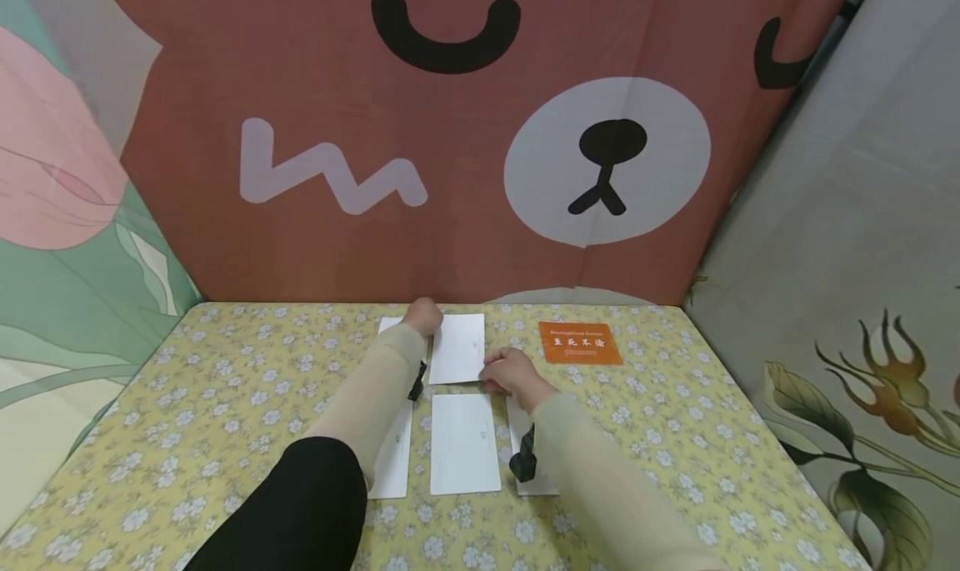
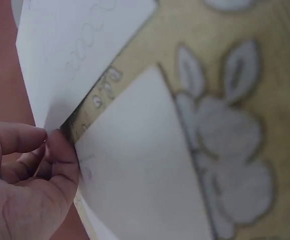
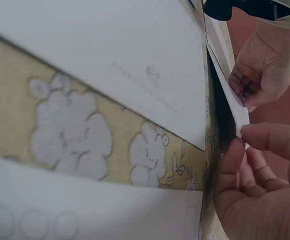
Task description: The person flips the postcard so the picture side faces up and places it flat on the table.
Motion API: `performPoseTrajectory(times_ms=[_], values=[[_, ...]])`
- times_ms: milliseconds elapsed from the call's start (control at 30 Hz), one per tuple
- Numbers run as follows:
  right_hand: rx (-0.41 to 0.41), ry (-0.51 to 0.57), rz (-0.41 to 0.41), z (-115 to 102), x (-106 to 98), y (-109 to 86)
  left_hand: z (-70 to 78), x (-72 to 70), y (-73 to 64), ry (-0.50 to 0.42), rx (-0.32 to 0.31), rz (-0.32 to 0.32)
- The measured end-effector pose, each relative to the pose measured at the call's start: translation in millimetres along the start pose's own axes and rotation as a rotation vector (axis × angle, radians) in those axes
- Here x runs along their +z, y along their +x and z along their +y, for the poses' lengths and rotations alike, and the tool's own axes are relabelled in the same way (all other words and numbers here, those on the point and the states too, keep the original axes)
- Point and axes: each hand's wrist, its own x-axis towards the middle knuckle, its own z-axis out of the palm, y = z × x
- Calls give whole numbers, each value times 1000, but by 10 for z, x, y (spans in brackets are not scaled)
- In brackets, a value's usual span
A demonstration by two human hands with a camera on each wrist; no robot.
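Seems I'm aligning: left hand (image 1: 423,317) and right hand (image 1: 516,375) pinch upper white card (image 1: 459,350), mid-frame; next likely calls for flat, even release.

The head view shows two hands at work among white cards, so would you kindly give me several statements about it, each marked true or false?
1. The right hand pinches an edge of the upper middle white card. True.
2. The orange card lies left of that card. False: it lies to the right.
3. The tablecloth is yellow with white flowers. True.
4. The left hand is on the orange card. False: it holds the upper middle white card too.
5. The lower middle white card lies on the tablecloth, touched by neither hand. True.
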Motion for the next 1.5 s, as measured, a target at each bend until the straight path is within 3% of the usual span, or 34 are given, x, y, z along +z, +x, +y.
performPoseTrajectory(times_ms=[100,133,200,333,533,667,800,1033,1100,1267,1500], values=[[-35,12,-11,6,2,-20,-40,-13,-6,-76,-19,2],[-49,15,-16,12,2,-25,33,-76,-115,-120,-66,-14],[-75,24,-23,27,-9,-35,55,-108,-203,-219,-86,-2],[-125,16,-21,59,-56,-51,78,-156,-301,-373,-136,24],[-201,-77,12,112,-148,-53,96,-190,-359,-400,-108,30],[-231,-143,32,128,-177,-48,124,-192,-384,-545,-108,38],[-214,-123,28,141,-173,-41,193,-200,-427,-741,-73,32],[-103,84,-9,123,-148,-29,359,-218,-442,-1097,-37,-95],[-70,163,-26,96,-144,-34,383,-204,-439,-1102,-17,-105],[-30,345,-91,42,-146,-58,404,-144,-441,-1005,34,-125],[-34,449,-129,26,-203,-83,442,-69,-443,-893,62,-138]])
